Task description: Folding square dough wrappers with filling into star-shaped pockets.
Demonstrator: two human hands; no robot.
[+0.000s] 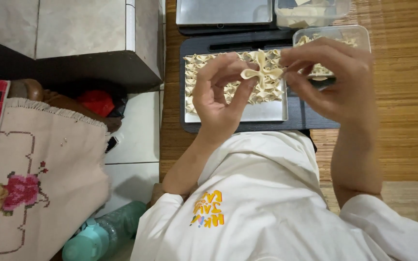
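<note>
A pale, folded piece of dough [263, 72], pinched into a bow-like shape, is held up between both hands. My left hand [221, 94] grips its left lobe with thumb and fingers. My right hand [334, 79] pinches its right side. Beneath them a metal tray [267, 113] holds rows of several similar folded dough pieces [197, 65]. The tray rests on a black board [315, 118].
A clear plastic box [349, 34] with dough pieces sits at the tray's right, another clear box [310, 12] behind it, and a second metal tray [223, 12] at the back. A woven mat [402, 96] covers the floor. An embroidered cloth [39, 174] and a teal bottle [100, 232] lie left.
</note>
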